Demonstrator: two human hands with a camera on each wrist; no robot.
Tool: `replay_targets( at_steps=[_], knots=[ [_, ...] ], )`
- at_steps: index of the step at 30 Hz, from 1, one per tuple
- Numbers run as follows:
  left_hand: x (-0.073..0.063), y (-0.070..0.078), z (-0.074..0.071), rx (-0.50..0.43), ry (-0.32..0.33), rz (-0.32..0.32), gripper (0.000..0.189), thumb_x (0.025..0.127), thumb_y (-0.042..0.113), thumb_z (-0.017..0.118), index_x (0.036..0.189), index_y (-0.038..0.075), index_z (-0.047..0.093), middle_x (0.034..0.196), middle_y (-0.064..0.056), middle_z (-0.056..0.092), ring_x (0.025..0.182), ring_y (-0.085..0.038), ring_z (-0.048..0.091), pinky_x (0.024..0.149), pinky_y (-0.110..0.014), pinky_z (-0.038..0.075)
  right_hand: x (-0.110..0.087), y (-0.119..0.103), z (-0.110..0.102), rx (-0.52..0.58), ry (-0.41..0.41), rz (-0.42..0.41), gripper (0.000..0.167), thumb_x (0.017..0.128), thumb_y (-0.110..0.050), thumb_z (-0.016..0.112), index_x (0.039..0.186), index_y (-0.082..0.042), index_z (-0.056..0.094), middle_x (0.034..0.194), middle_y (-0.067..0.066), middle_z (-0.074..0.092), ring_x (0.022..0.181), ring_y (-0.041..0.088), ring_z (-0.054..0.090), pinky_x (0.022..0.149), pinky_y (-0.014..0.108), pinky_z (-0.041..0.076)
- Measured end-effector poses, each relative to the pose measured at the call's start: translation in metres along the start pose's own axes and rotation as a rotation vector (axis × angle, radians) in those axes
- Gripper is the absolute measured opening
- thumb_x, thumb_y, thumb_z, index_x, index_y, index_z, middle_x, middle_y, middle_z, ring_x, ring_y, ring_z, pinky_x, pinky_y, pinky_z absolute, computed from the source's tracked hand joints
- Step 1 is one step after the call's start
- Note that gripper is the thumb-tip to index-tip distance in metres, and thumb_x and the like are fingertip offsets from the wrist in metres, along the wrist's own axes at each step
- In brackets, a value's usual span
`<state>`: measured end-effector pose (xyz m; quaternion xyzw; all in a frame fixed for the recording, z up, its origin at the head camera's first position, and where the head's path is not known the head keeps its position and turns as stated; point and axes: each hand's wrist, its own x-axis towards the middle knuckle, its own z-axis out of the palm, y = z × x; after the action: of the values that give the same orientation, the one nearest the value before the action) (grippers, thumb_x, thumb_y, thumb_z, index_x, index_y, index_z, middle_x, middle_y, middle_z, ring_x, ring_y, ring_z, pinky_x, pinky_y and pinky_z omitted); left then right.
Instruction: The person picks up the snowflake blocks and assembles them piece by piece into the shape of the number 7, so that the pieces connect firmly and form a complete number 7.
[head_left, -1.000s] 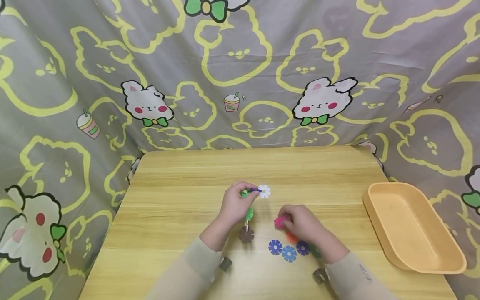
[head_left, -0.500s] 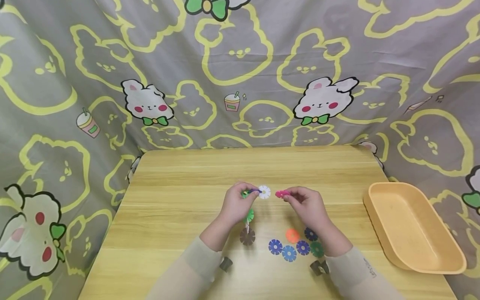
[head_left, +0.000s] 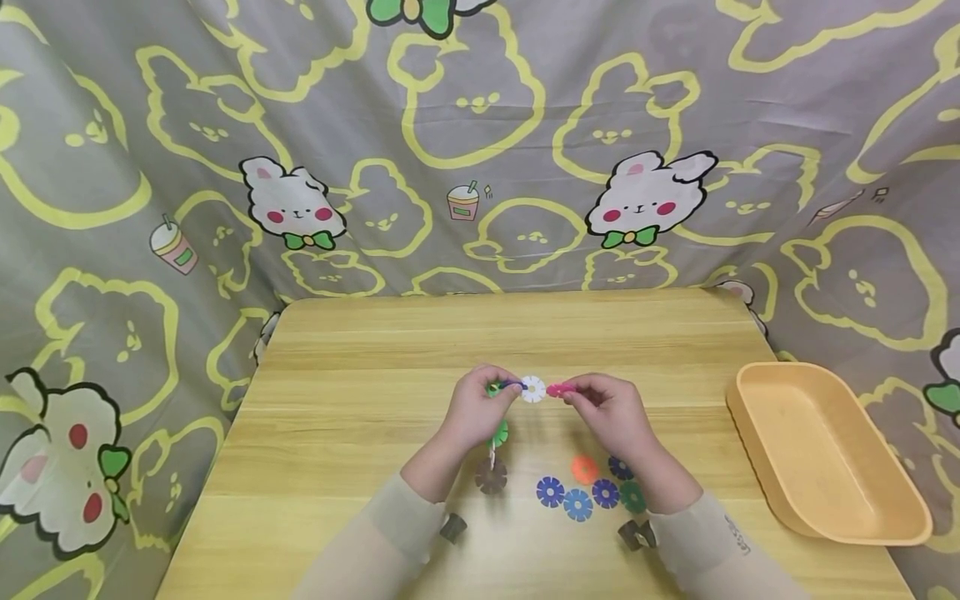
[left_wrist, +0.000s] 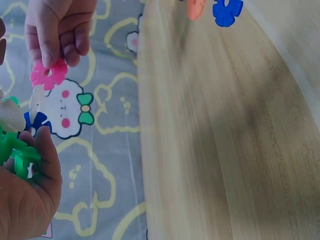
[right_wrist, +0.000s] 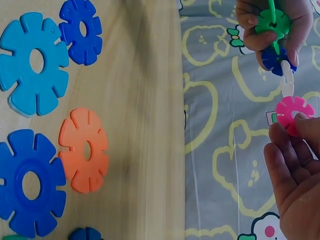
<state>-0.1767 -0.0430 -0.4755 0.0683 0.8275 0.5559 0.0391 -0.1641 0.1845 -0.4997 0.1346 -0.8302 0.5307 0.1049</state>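
Note:
My left hand (head_left: 476, 408) pinches a dark blue slotted snowflake disc (right_wrist: 272, 64) that is part of a linked chain. Green discs (right_wrist: 273, 24) are joined behind it, and a brown disc (head_left: 491, 477) hangs at the chain's lower end. A white disc (head_left: 533, 389) sticks out from the blue one toward the right. Between thumb and fingers, my right hand (head_left: 615, 417) holds a pink snowflake disc (right_wrist: 294, 114). Its rim meets the edge of the white disc, the two turned at an angle to each other; how deep their slots sit cannot be seen.
Loose discs lie on the table near my right forearm: an orange one (head_left: 584, 469), a light blue one (head_left: 578, 505), a green one (head_left: 633, 497) and several dark blue. An orange-yellow plastic bin (head_left: 828, 454) stands at the right. A patterned curtain (head_left: 480, 150) hangs behind the table.
My right hand has lifted the pink disc from beside the loose discs and brought it up and left to the white disc. The left hand stays almost in place.

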Motion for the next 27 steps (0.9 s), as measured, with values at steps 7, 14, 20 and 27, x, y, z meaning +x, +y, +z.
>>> replay_targets(
  at_steps=[7,14,20,27],
  knots=[
    [-0.0018,0.0002,-0.0027,0.008,-0.062,0.005,0.005,0.100,0.013,0.072,0.101,0.011,0.076,0.111,-0.003,0.068,0.102,-0.022,0.062,0.090,-0.042,0.052,0.0013,-0.0021,0.0014,-0.030,-0.021,-0.050,0.012,0.091,0.005,0.080,0.094,-0.007,0.081,0.094,0.008,0.079,0.080,0.018,0.075,0.070,0.023,0.062],
    [-0.0032,0.0009,-0.0041,-0.059,-0.122,-0.055,0.006,0.104,0.012,0.069,0.105,0.011,0.075,0.100,-0.006,0.069,0.081,-0.037,0.068,0.058,-0.026,0.055,0.0005,-0.0015,0.0003,-0.046,-0.039,-0.072,0.008,0.092,0.000,0.081,0.092,-0.008,0.081,0.091,0.009,0.078,0.077,0.017,0.073,0.069,0.023,0.061],
    [-0.0044,-0.0015,0.0001,-0.123,-0.122,-0.068,0.006,0.104,0.011,0.068,0.102,0.007,0.072,0.093,-0.012,0.069,0.059,-0.023,0.061,0.047,-0.022,0.050,0.0005,-0.0026,-0.0023,-0.030,-0.051,-0.090,0.012,0.090,0.004,0.082,0.090,-0.009,0.081,0.089,0.008,0.078,0.074,0.017,0.072,0.066,0.023,0.061],
    [-0.0090,-0.0015,0.0046,-0.157,-0.109,-0.084,0.007,0.105,0.012,0.067,0.102,0.006,0.070,0.093,-0.018,0.067,0.050,-0.010,0.050,0.041,-0.020,0.044,-0.0002,-0.0044,-0.0050,0.002,-0.088,-0.060,0.011,0.089,0.006,0.081,0.091,-0.005,0.081,0.089,0.011,0.078,0.073,0.017,0.070,0.063,0.023,0.059]
  ],
)
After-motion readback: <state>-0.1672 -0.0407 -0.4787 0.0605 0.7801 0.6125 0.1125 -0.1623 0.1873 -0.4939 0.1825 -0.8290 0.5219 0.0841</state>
